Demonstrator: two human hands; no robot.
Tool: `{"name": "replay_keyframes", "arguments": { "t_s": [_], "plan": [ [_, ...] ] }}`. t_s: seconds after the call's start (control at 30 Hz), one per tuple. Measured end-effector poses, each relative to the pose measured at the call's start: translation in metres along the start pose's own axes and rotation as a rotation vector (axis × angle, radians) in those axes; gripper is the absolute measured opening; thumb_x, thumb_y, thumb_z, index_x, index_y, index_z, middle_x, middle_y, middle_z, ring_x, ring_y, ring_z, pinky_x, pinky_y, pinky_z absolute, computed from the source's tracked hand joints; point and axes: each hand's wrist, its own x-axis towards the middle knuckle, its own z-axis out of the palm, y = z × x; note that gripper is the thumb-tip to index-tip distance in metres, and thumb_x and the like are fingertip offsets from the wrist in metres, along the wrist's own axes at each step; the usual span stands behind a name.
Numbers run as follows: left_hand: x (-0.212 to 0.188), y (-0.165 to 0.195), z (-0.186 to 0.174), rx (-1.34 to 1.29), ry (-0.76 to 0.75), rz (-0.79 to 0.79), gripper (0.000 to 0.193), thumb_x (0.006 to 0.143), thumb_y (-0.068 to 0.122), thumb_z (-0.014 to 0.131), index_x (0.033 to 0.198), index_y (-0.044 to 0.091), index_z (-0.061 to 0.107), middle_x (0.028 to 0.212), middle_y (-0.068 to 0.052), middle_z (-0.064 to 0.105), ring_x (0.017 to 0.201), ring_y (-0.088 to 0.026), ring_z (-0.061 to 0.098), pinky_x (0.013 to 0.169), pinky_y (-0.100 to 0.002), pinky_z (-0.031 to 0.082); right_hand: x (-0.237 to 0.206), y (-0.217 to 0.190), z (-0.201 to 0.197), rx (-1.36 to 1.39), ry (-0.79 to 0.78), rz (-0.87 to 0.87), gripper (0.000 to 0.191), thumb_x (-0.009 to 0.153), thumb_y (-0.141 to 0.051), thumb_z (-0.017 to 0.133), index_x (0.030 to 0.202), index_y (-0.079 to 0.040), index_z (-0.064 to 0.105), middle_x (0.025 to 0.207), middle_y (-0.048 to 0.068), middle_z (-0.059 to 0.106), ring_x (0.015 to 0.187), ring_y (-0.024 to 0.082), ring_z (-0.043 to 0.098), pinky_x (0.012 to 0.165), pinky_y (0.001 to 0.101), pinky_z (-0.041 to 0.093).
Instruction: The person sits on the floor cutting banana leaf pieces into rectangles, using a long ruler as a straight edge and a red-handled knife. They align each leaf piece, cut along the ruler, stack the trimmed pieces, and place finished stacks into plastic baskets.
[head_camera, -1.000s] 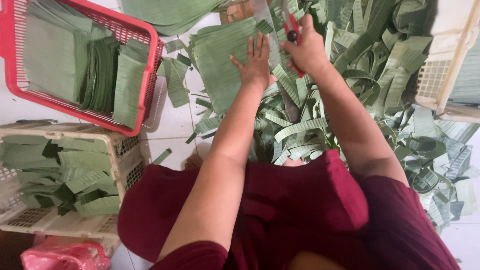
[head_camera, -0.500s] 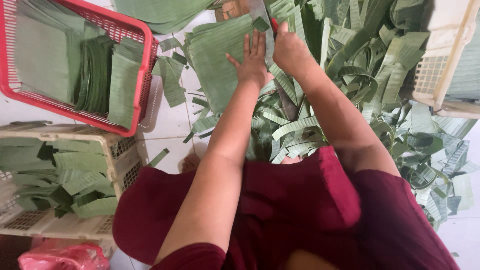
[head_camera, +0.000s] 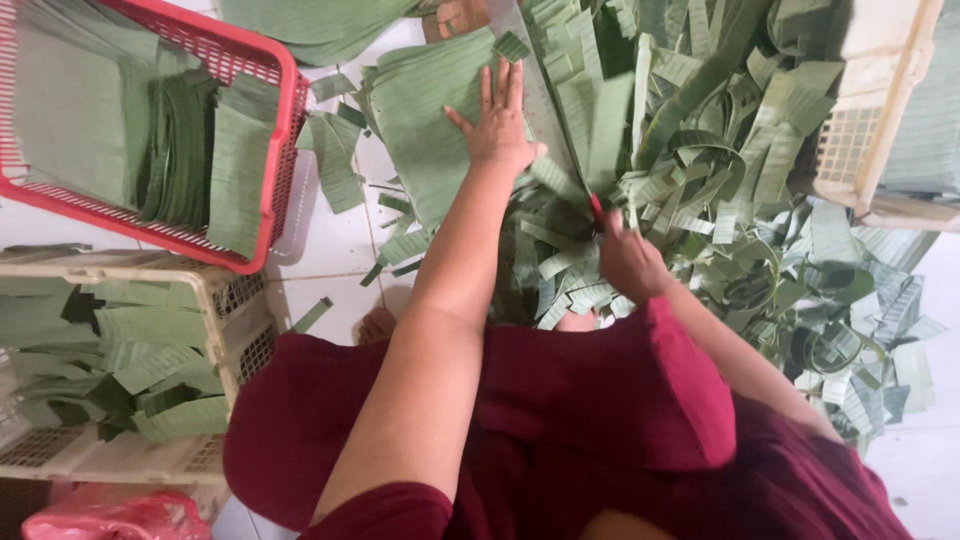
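Stack of cut banana-leaf sheets (head_camera: 425, 120) is lying on the white tiled floor (head_camera: 330, 250), just ahead of the person's knees, between the red basket and the scrap heap. Sheets are flat, roughly rectangular, matte green with fine parallel ribbing.

Left hand (head_camera: 497, 125) is pressing down on the right edge of the stack, palm flat, fingers spread wide — looks like it is pinning the layers so they do not slide or curl. Holding nothing, just bearing down.

Right hand (head_camera: 628, 262) is sitting lower, near the lap, closed around a small red-handled tool (head_camera: 597, 208); only the red tip is showing above the fist, so cannot tell what kind of blade it is. Tip is pointing at the long strip along the stack's right side.

Trimmings heap (head_camera: 720, 150) is spreading right of the stack: narrow ribbed strips, many curling into loops, piled loose over the floor.

Red plastic basket (head_camera: 275, 130), lattice walls, upper left: holding neatly stacked flat sheets plus a bundle standing on edge. Cream plastic crate (head_camera: 220, 300) at the left edge, below the red one: folded leaf pieces, less tidy. Another cream crate (head_camera: 870, 120) at the upper right corner, partly cropped.

Person is wearing dark red cloth (head_camera: 600, 420), sitting over the floor.
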Motion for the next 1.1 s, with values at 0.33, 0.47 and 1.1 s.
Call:
{"name": "replay_keyframes", "arguments": {
  "t_s": [0.33, 0.47, 1.1],
  "plan": [
    [-0.003, 0.002, -0.005, -0.008, -0.020, -0.006, 0.132, 0.069, 0.039, 0.093, 0.164, 0.027, 0.002, 0.173, 0.011, 0.002, 0.161, -0.019, -0.001, 0.117, -0.083, 0.000, 0.130, 0.040, -0.116, 0.667, 0.576, -0.068, 0.072, 0.083, -0.034, 0.087, 0.136, 0.002, 0.056, 0.128, 0.022, 0.061, 0.117, 0.037, 0.063, 0.099, 0.0437, 0.053],
    [-0.002, 0.005, -0.008, -0.005, -0.037, -0.020, 0.132, 0.068, 0.040, 0.093, 0.164, 0.028, 0.003, 0.173, 0.012, 0.001, 0.161, -0.018, -0.002, 0.118, -0.082, -0.001, 0.180, 0.024, -0.124, 0.438, 0.512, 0.065, 0.095, 0.068, -0.041, 0.097, 0.135, 0.005, 0.049, 0.127, 0.027, 0.054, 0.120, 0.046, 0.053, 0.100, 0.0496, 0.046],
    [-0.002, 0.006, -0.008, 0.038, -0.055, -0.029, 0.132, 0.069, 0.041, 0.093, 0.164, 0.026, 0.002, 0.173, 0.009, -0.001, 0.160, -0.019, -0.004, 0.117, -0.083, -0.001, 0.193, 0.003, -0.131, 0.531, 0.432, 0.112, 0.087, 0.071, -0.033, 0.092, 0.136, -0.003, 0.042, 0.114, 0.026, 0.069, 0.108, 0.046, 0.064, 0.092, 0.0503, 0.052]
  ]
}}
